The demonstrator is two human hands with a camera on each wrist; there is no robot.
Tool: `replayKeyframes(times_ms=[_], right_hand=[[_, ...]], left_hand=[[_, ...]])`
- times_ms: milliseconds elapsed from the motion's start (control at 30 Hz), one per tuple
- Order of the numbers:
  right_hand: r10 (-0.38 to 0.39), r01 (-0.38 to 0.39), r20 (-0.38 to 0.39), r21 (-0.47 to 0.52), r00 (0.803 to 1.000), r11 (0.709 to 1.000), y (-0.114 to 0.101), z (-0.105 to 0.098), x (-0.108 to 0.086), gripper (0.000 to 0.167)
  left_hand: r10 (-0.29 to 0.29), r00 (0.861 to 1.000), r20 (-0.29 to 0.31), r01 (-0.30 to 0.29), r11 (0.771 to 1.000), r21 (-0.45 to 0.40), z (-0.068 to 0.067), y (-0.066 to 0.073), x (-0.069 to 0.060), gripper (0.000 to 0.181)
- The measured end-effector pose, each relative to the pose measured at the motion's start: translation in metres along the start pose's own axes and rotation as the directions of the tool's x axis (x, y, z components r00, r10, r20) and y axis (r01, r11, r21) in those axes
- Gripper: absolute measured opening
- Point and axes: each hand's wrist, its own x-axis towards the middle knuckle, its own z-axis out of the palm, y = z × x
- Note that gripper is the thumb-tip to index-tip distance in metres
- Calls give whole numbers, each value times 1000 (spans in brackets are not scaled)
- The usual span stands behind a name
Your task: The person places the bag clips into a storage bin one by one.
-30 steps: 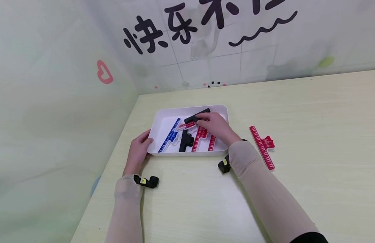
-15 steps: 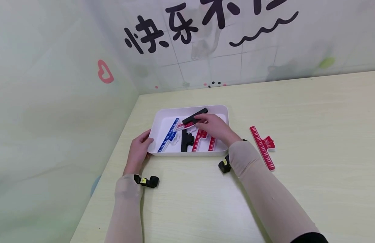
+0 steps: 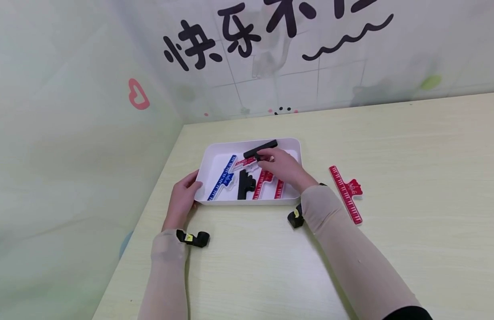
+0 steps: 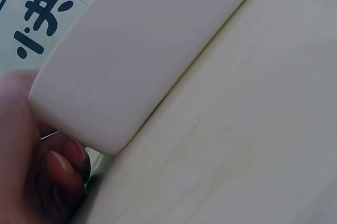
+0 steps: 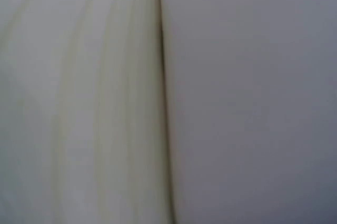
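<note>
In the head view my left hand [image 3: 182,198] grips the left end of a white tray [image 3: 214,203]; the left wrist view shows that hand [image 4: 31,155] with its fingers curled at the corner of the tray [image 4: 126,66]. My right hand [image 3: 286,168] reaches over the tray's right side and pinches the handle of a black clip [image 3: 264,147] near the far wall. Close to it lie a small red clip [image 3: 245,162], a second black clip [image 3: 242,184], a red clip [image 3: 259,186], another red one [image 3: 279,189] partly under the hand, and a blue clip [image 3: 222,177].
A red clip [image 3: 347,195] lies on the table right of the tray, beside my right forearm. Behind the table [image 3: 247,266] hangs a printed cloth [image 3: 279,84]. The right wrist view shows only the tray's side [image 5: 253,98] and tabletop [image 5: 79,98].
The pinched black clip shifted slightly left and then back right and away toward the far wall, uncovering more of the small red clip. My left hand has stayed on the tray.
</note>
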Motion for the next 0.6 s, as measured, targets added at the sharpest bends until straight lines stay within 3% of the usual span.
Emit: replayKeyframes(times_ms=[300, 600], right_hand=[[12, -12, 16, -12, 1000, 1000, -3, -1, -2, 42], [-39, 41, 78, -23, 996, 999, -1, 0, -1, 41]], left_hand=[[3, 1000, -2, -3, 1000, -5, 1, 1, 1, 41], [1, 1000, 1, -1, 1000, -8, 0, 2, 0, 41]])
